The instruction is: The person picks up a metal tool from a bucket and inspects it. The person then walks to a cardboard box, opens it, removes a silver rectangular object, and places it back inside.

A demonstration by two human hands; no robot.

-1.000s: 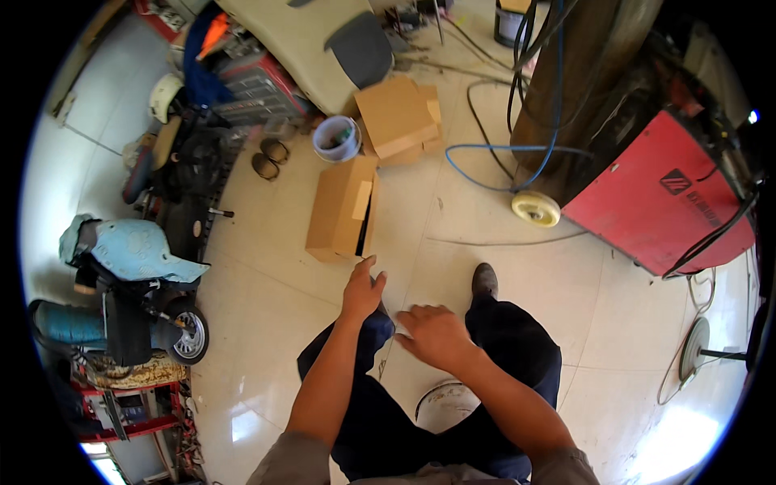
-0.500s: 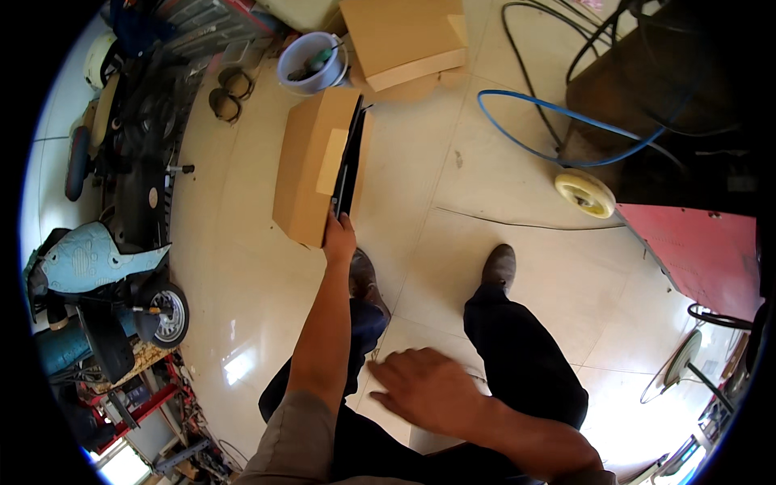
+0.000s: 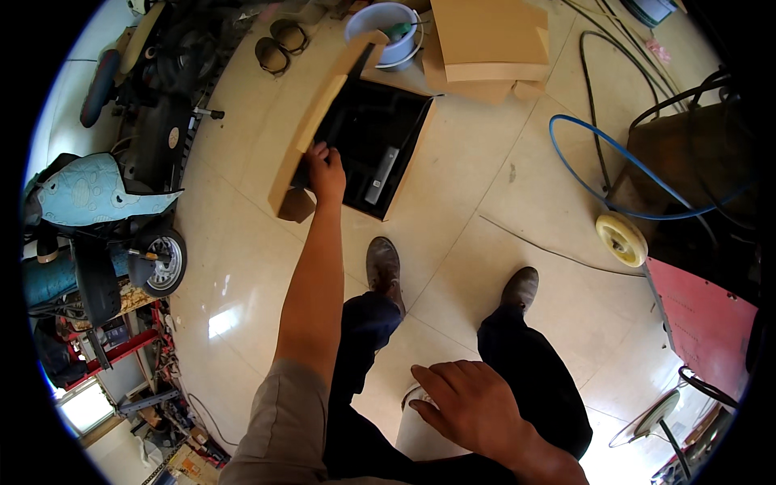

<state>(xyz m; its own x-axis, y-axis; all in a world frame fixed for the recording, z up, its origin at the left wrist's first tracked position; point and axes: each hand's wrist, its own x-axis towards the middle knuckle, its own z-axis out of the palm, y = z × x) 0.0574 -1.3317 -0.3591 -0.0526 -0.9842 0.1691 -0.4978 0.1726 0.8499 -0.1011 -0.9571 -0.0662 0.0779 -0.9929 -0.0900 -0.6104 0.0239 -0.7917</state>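
A brown cardboard box point(image 3: 284, 170) lies on the tiled floor ahead of my feet, its lid swung up to the left. Its dark inside point(image 3: 368, 121) shows black parts and a grey bar-shaped piece point(image 3: 381, 175). My left hand point(image 3: 326, 171) reaches far forward and grips the lid's edge at the near left corner. Low in the picture, my right hand point(image 3: 470, 406) hovers with fingers spread and holds nothing, just above a white bucket-like stool point(image 3: 423, 436) between my legs.
Another closed cardboard box point(image 3: 489, 36) and a white bucket point(image 3: 386, 32) stand behind the open one. A blue hose point(image 3: 602, 153), black cables and a red machine point(image 3: 703, 319) are on the right. A pale blue scooter point(image 3: 89, 202) and red shelving point(image 3: 113, 352) line the left.
My left hand went forward, caught the box's lid and swung it open, baring the dark inside. I have leaned closer to the box. My right hand dropped back toward the stool.
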